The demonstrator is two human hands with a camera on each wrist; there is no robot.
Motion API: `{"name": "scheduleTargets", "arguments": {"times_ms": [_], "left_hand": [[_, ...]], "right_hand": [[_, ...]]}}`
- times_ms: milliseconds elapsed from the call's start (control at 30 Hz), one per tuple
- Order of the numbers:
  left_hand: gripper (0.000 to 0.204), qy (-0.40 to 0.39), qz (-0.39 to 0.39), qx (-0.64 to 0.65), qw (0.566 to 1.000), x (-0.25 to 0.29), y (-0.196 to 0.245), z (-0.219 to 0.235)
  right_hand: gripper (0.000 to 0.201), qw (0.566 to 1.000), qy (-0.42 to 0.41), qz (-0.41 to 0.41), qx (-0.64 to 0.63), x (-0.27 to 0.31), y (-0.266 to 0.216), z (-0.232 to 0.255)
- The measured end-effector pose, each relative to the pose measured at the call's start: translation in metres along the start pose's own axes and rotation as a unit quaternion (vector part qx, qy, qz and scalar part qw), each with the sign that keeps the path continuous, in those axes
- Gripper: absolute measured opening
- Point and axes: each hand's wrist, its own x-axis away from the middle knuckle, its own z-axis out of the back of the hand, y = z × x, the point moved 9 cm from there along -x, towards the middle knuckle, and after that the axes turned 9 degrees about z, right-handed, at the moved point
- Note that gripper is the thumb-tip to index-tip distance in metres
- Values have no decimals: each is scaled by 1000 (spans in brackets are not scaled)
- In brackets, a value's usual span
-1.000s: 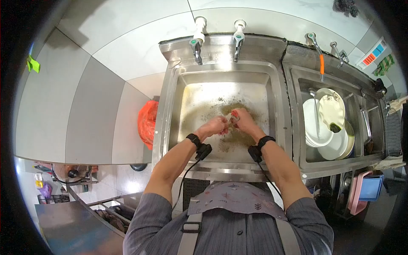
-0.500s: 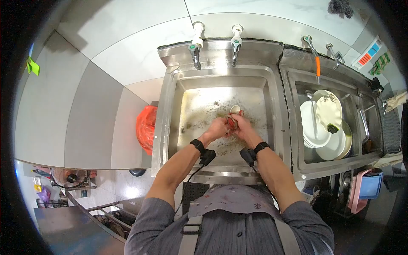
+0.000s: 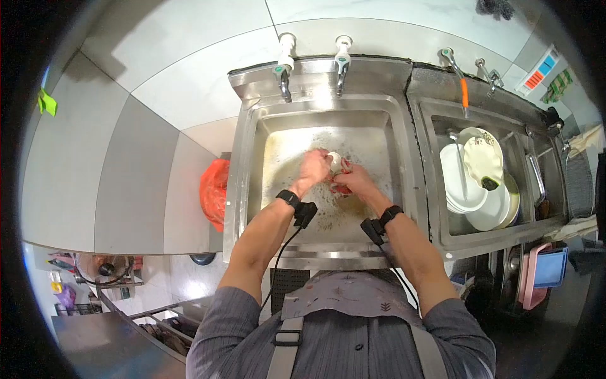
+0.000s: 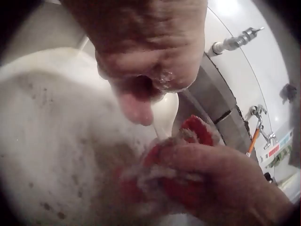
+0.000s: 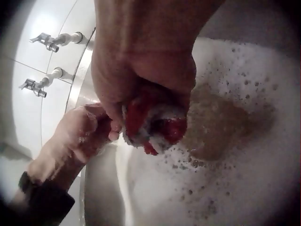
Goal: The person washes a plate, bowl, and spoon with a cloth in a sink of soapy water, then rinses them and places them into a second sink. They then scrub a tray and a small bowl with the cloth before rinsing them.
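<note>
Left hand (image 3: 314, 168) fingers curled round small white dish (image 3: 334, 158); right hand (image 3: 354, 179) fingers clenched on red scrubbing cloth (image 5: 153, 123), pressed against it over foamy sink (image 3: 372, 123).

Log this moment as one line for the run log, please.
left hand: holds small white dish | right hand: grips red scrubbing cloth | place: foamy steel sink

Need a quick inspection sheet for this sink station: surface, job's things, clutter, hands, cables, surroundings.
Surface: steel sink, foamy, murky water.
Job's things: small white dish; red cloth, soapy.
Clutter: stacked plates in the neighbouring basin.
Hands: left hand holds the dish; right hand grips the cloth against it.
Cables: black cable hangs from the left wrist band.
Surroundings: two taps on a tiled wall; orange bag left of the sink.
</note>
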Motion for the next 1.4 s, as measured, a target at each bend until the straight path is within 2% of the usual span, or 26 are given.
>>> {"name": "scheduleTargets", "arguments": {"times_ms": [67,133,200,300,367,400,433,467,633,700,733,800,833,900,933,1000,1033,1067,1100,1167,1200,1267,1300,1333,1367,1400], "left_hand": [[30,0,50,86,995,0,-7,1],[26,22,144,231,962,-1,-24,2],[36,33,164,286,943,-12,-35,9],[27,18,175,351,920,-34,-30,13],[25,-12,167,369,914,-33,-2,-5],[22,-29,163,390,906,-34,13,-13],[22,-33,159,388,907,-35,27,-21],[21,-68,155,412,896,-35,42,-37],[31,-216,77,419,879,-26,151,-100],[37,-325,60,554,764,-4,210,-127],[37,-327,59,553,764,2,222,-130],[34,-278,25,381,882,9,230,-133],[34,-279,26,380,882,4,219,-137],[30,-207,-21,278,938,-16,185,-117],[34,-179,-5,228,957,-26,160,-106],[38,-136,25,179,974,-44,109,-76],[40,-108,7,30,994,-52,85,-58],[42,-82,-6,-122,989,-58,55,-41],[42,-72,12,-124,990,-65,17,-28],[40,-37,7,-293,955,-86,-60,-18],[39,-56,44,-290,954,-99,-104,-15],[40,-66,31,-342,937,-131,-192,-33],[42,-76,14,-394,916,-140,-213,-44],[45,-4,108,-303,947,-98,-162,-11],[45,-9,108,-303,947,-108,-175,-25],[41,5,26,-390,921,-124,-189,-52]], "right_hand": [[23,983,-78,-50,157,3,7,1],[21,984,-97,-61,133,11,5,3],[19,986,-105,-72,107,22,11,10],[15,956,-147,-75,243,23,58,41],[17,980,-69,-90,164,9,100,61],[17,981,-61,-87,162,17,83,59],[17,995,30,-91,-23,32,52,57],[17,967,117,-91,-208,42,35,57],[30,970,119,-34,-210,42,30,74],[31,979,93,1,-179,42,31,78],[24,975,58,-7,-215,38,43,75],[18,967,25,-16,-253,31,68,76],[20,985,41,-3,-165,25,77,82],[25,997,71,25,17,15,85,92],[25,997,68,24,15,20,77,88],[26,994,33,-93,-46,40,63,66],[26,994,15,-100,-47,42,57,60],[24,994,-3,-109,-9,43,55,60],[22,993,-20,-115,29,43,52,57],[22,993,-20,-113,31,45,45,53],[21,994,1,-106,37,45,39,56],[21,993,5,-116,26,46,33,55],[21,992,10,-122,17,47,34,57],[21,992,13,-127,16,47,36,57],[20,992,32,-118,-12,47,38,60],[20,992,52,-110,-41,46,39,63]]}}
